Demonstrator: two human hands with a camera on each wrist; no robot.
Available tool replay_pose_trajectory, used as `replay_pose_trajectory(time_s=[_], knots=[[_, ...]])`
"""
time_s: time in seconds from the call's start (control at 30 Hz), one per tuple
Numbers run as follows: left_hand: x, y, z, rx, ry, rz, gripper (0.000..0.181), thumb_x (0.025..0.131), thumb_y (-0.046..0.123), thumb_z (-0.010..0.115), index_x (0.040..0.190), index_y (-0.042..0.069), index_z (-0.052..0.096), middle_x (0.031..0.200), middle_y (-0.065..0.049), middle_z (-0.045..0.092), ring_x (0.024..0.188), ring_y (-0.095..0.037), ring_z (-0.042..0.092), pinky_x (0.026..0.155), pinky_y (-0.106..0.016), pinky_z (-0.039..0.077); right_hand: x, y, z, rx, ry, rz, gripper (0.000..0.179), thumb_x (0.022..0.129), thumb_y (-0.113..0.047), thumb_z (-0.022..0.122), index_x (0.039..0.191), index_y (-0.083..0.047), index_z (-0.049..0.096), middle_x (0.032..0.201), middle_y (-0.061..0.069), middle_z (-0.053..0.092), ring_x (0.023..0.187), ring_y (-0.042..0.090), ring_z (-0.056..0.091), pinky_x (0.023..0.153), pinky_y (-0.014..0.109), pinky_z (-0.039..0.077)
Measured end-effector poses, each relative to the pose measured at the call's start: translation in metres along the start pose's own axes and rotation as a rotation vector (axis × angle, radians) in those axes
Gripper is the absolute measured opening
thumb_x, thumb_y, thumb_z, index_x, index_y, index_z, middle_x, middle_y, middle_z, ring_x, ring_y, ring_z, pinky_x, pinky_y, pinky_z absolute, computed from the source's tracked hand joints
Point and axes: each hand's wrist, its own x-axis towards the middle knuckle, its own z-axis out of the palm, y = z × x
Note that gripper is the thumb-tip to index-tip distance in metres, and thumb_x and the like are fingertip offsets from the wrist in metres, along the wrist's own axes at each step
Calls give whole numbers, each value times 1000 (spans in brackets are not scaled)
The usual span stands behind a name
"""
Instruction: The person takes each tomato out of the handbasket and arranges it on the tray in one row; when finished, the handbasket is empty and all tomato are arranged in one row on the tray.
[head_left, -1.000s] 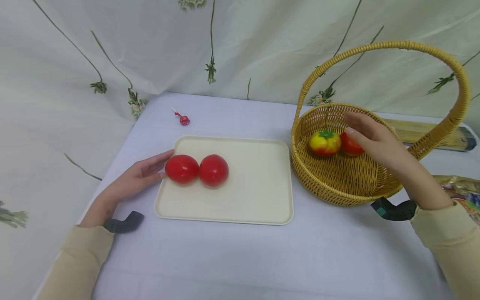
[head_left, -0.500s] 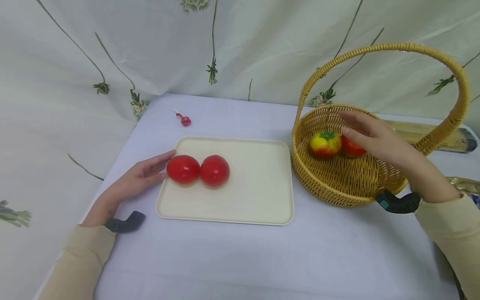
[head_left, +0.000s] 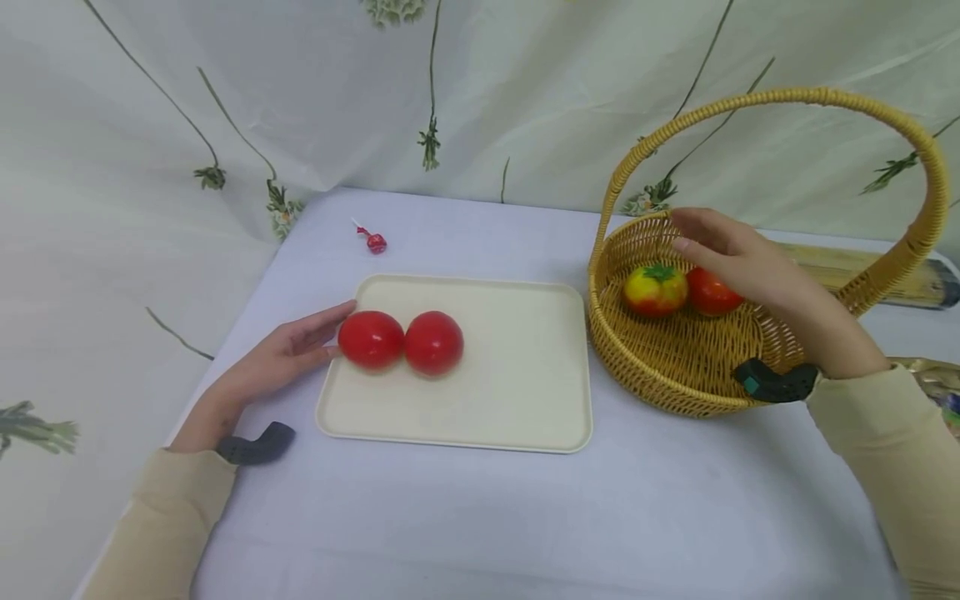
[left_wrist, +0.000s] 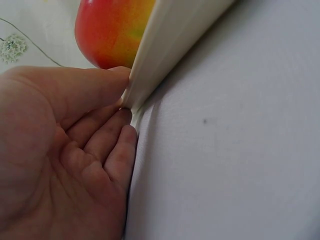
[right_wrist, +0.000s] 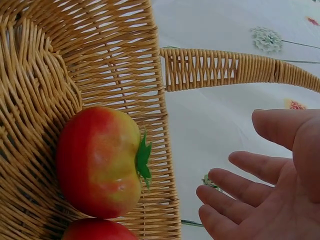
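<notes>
My left hand point(head_left: 273, 358) rests against the left edge of a cream tray point(head_left: 517, 367), its thumb tip touching the rim in the left wrist view. Two smooth red fruits point(head_left: 433, 343) sit side by side at the tray's left; one shows a yellow flank point(left_wrist: 107, 35) in the left wrist view. Over the far side of a wicker basket point(head_left: 693, 354) hovers my right hand point(head_left: 757, 267), fingers apart and holding nothing. Inside lie a yellow-red tomato point(head_left: 656, 290) with green leaves and a redder one point(head_left: 712, 293), partly hidden by the hand.
The basket's tall handle point(head_left: 817, 96) arches over the right forearm. A wrapped lollipop point(head_left: 377, 242) lies behind the tray. Behind the basket is a flat bamboo-coloured object point(head_left: 825, 265), and a shiny printed packet point(head_left: 945, 383) shows by the right sleeve.
My right hand has risen slightly toward the basket's far rim, uncovering more of the redder tomato. The left hand stays at the tray edge. The whole view has shifted a little.
</notes>
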Motion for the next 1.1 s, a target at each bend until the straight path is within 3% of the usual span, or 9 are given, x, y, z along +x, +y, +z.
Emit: replay_pose_trajectory(time_s=[0.43, 0.67, 1.1], knots=[[0, -1, 1, -11, -1, -3, 57, 94, 10, 56, 146, 10, 33, 148, -10, 31, 134, -33, 26, 93, -14, 36, 8, 11, 6, -26, 3, -2, 57, 100, -27, 45, 144, 4, 26, 143, 26, 30, 131, 39, 28, 103, 55, 24], [1, -3, 1, 2, 23, -54, 57, 94, 15, 58, 145, 13, 35, 148, -4, 32, 134, -26, 27, 93, -16, 37, 10, 15, 7, -25, -1, 16, 55, 100, -25, 46, 143, 3, 28, 143, 26, 31, 131, 39, 28, 103, 55, 25], [0, -2, 1, -2, 12, -31, 56, 94, 12, 57, 145, 11, 35, 148, -7, 32, 135, -27, 27, 94, -15, 35, 12, 18, 10, -29, -28, 27, 59, 99, -30, 46, 144, 3, 26, 143, 27, 30, 131, 41, 27, 104, 55, 22]])
